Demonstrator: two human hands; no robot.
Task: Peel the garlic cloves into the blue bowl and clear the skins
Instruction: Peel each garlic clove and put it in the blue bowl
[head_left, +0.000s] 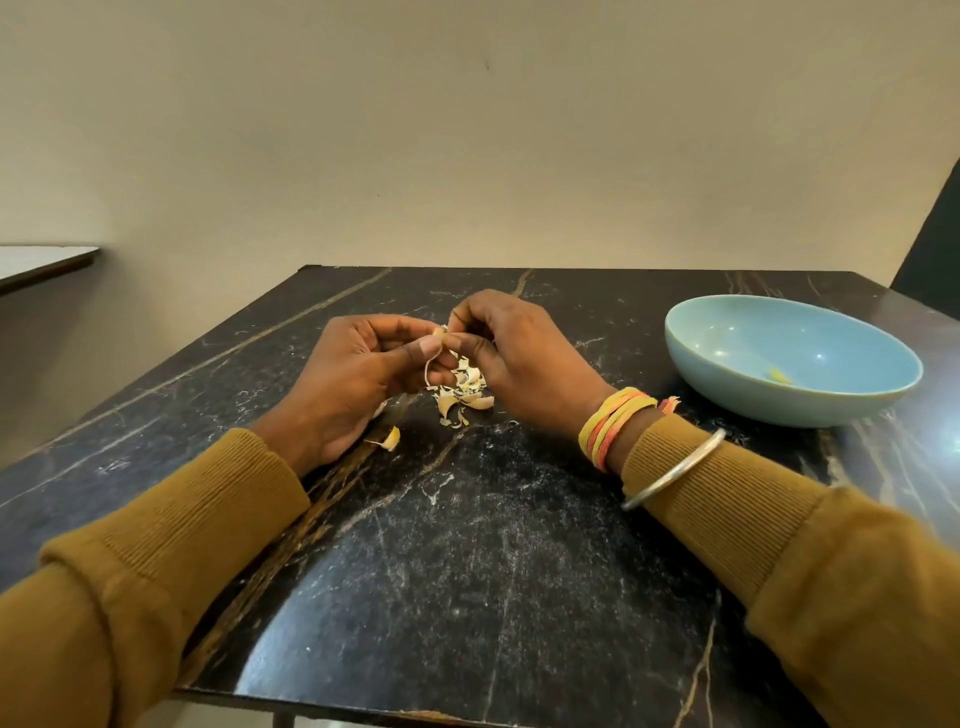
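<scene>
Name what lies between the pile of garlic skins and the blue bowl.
In the head view, the right hand, pinching a garlic clove, lies between the skins and the blue bowl; past its wrist, only bare table.

You pinch a small pale garlic clove (440, 332) between the fingertips of your left hand (358, 374) and right hand (514, 353), a thin strip of skin (429, 366) curling down from it. A loose pile of papery skins (465, 389) lies just beneath, with one scrap (389, 439) apart beside your left palm. The blue bowl (727, 343) stands upright well to the right, one small yellow piece (777, 375) inside.
</scene>
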